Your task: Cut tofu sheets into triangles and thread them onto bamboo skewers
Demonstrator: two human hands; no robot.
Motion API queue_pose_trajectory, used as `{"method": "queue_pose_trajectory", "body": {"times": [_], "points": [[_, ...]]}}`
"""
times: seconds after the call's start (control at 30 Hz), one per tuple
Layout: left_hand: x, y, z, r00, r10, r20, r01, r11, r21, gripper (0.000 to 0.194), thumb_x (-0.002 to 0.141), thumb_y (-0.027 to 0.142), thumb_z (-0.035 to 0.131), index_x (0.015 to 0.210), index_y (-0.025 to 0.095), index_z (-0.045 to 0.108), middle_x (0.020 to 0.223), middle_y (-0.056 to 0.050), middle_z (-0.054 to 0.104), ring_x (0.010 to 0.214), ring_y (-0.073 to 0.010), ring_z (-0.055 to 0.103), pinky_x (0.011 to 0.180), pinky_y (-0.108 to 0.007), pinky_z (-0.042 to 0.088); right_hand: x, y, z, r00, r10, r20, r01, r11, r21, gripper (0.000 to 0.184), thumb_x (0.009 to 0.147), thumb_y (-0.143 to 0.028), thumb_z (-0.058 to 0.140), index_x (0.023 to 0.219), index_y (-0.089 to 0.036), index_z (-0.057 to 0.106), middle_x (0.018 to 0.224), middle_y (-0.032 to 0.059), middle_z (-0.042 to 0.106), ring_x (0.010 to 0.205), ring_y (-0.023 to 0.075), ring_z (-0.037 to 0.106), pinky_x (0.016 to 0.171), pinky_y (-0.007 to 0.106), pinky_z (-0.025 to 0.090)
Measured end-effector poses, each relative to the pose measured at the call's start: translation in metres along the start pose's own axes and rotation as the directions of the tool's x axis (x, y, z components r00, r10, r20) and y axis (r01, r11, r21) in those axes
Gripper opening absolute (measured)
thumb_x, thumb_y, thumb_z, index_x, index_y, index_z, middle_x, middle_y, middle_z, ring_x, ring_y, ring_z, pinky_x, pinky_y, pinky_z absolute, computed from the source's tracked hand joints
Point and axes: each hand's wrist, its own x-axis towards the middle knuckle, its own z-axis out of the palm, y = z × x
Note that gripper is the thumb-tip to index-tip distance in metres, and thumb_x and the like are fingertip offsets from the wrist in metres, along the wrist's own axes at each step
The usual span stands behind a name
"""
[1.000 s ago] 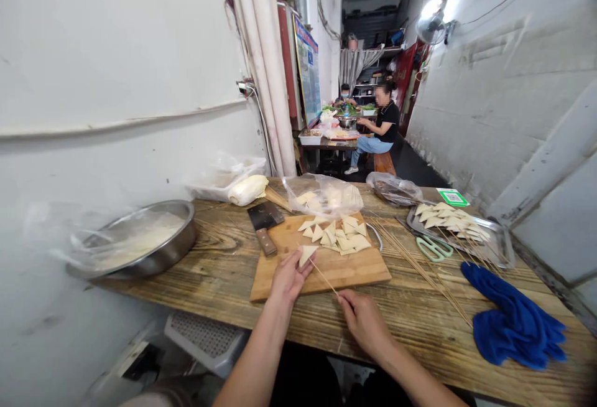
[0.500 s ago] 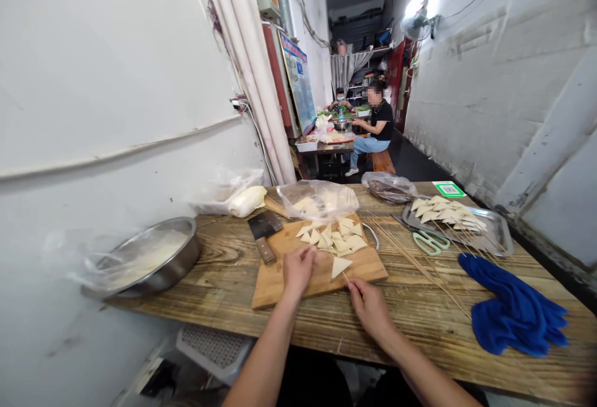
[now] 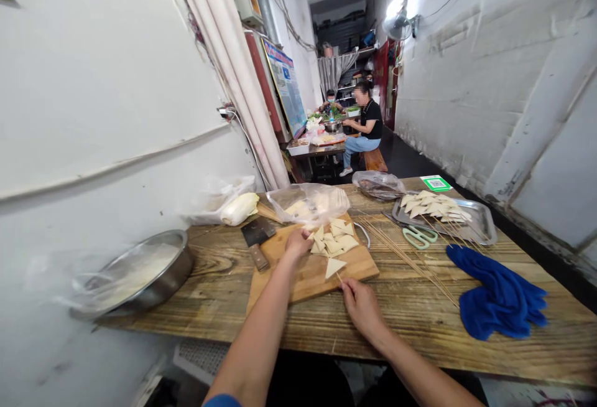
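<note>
My right hand is closed on the lower end of a thin bamboo skewer, just off the front edge of the wooden cutting board. One pale triangular tofu slice is on the skewer's tip, over the board. My left hand reaches the left edge of a pile of similar tofu slices, fingers bunched at the outermost slice; the fingertips are partly hidden. Left of that hand, a cleaver lies with its handle toward me.
Loose skewers, green-handled scissors and a blue glove or cloth lie to the right. A metal tray holds skewered slices. A steel basin stands left; a plastic bag lies behind the board. Two people sit farther back.
My left hand has moved forward from the front of the board to the pile's left edge. My right hand still holds the skewer with its one slice. The view has shifted slightly right.
</note>
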Motion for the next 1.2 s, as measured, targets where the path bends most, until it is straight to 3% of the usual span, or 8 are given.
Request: {"method": "queue_pose_trajectory", "body": {"times": [0.13, 0.23, 0.33, 0.4, 0.5, 0.57, 0.77, 1.2], "points": [[0.0, -0.005, -0.01, 0.999, -0.024, 0.032, 0.03, 0.971, -0.237, 0.027, 0.059, 0.011, 0.067, 0.086, 0.015, 0.062, 0.071, -0.001, 0.064, 0.068, -0.0139, 0.058, 0.059, -0.02, 0.041, 0.0, 0.0, -0.001, 1.0, -0.007, -0.016, 0.007, 1.0, 0.013, 0.032, 0.087, -0.027, 0.034, 0.077, -0.017, 0.063, 0.073, 0.0071, 0.068, 0.066, 0.0187, 0.062, 0.062, 0.024, 0.041], [-0.01, -0.013, -0.018, 0.993, -0.085, 0.081, 0.115, 0.845, -0.522, 0.021, 0.064, 0.01, 0.066, 0.084, 0.013, 0.061, 0.069, -0.003, 0.063, 0.065, -0.0132, 0.06, 0.059, -0.021, 0.045, 0.0, 0.0, -0.001, 1.0, -0.018, -0.025, 0.019, 0.999, 0.026, 0.032, 0.087, -0.028, 0.034, 0.078, -0.017, 0.063, 0.074, 0.0071, 0.068, 0.067, 0.0185, 0.062, 0.062, 0.024, 0.041], [-0.027, -0.021, -0.02, 0.986, -0.123, 0.111, 0.165, 0.745, -0.646, 0.011, 0.074, 0.009, 0.057, 0.085, 0.011, 0.057, 0.073, -0.006, 0.064, 0.066, -0.0122, 0.062, 0.063, -0.023, 0.05, -0.001, -0.001, 0.0, 0.999, -0.044, 0.008, 0.044, 0.999, 0.018, 0.032, 0.087, -0.029, 0.034, 0.078, -0.017, 0.063, 0.074, 0.0067, 0.068, 0.067, 0.0185, 0.062, 0.061, 0.024, 0.041], [-0.04, -0.025, -0.018, 0.97, -0.152, 0.191, 0.243, 0.523, -0.817, 0.013, 0.077, 0.005, 0.052, 0.087, 0.011, 0.056, 0.079, -0.009, 0.065, 0.071, -0.0131, 0.064, 0.068, -0.026, 0.052, -0.003, -0.002, -0.001, 0.997, -0.062, 0.038, 0.062, 0.998, 0.001, 0.033, 0.087, -0.029, 0.034, 0.079, -0.017, 0.063, 0.072, 0.0064, 0.068, 0.066, 0.0184, 0.061, 0.061, 0.024, 0.04], [-0.053, -0.028, -0.013, 0.937, -0.175, 0.302, 0.318, 0.069, -0.946, 0.015, 0.078, 0.001, 0.048, 0.089, 0.009, 0.055, 0.084, -0.011, 0.066, 0.076, -0.0155, 0.065, 0.072, -0.028, 0.054, -0.005, -0.004, -0.003, 0.993, -0.09, 0.074, 0.091, 0.996, -0.011, 0.033, 0.088, -0.029, 0.035, 0.079, -0.016, 0.064, 0.071, 0.0058, 0.067, 0.066, 0.0182, 0.061, 0.062, 0.024, 0.041], [-0.057, -0.03, -0.012, 0.924, -0.206, 0.324, 0.317, -0.066, -0.946, 0.016, 0.081, 0.003, 0.045, 0.091, 0.009, 0.055, 0.086, -0.012, 0.066, 0.078, -0.0165, 0.065, 0.072, -0.029, 0.055, -0.006, -0.006, -0.004, 0.989, -0.105, 0.104, 0.106, 0.994, -0.008, 0.033, 0.088, -0.029, 0.035, 0.081, -0.017, 0.065, 0.072, 0.0056, 0.068, 0.067, 0.018, 0.061, 0.063, 0.024, 0.041], [-0.052, -0.036, -0.016, 0.89, -0.229, 0.393, 0.372, -0.131, -0.919, 0.012, 0.083, 0.01, 0.049, 0.091, 0.009, 0.058, 0.085, -0.012, 0.067, 0.078, -0.016, 0.066, 0.07, -0.028, 0.055, -0.008, -0.008, -0.007, 0.981, -0.097, 0.165, 0.099, 0.995, -0.003, 0.035, 0.088, -0.031, 0.035, 0.086, -0.018, 0.067, 0.077, 0.0064, 0.069, 0.07, 0.0188, 0.063, 0.066, 0.025, 0.044], [-0.049, -0.031, -0.018, 0.88, -0.278, 0.385, 0.347, -0.177, -0.921, 0.01, 0.083, 0.01, 0.049, 0.088, 0.009, 0.057, 0.077, -0.009, 0.067, 0.071, -0.0149, 0.066, 0.065, -0.026, 0.055, -0.011, -0.003, -0.007, 0.979, -0.105, 0.173, 0.1, 0.994, 0.034, 0.036, 0.088, -0.035, 0.037, 0.094, -0.018, 0.069, 0.084, 0.0077, 0.071, 0.077, 0.0207, 0.065, 0.07, 0.027, 0.048]]}}
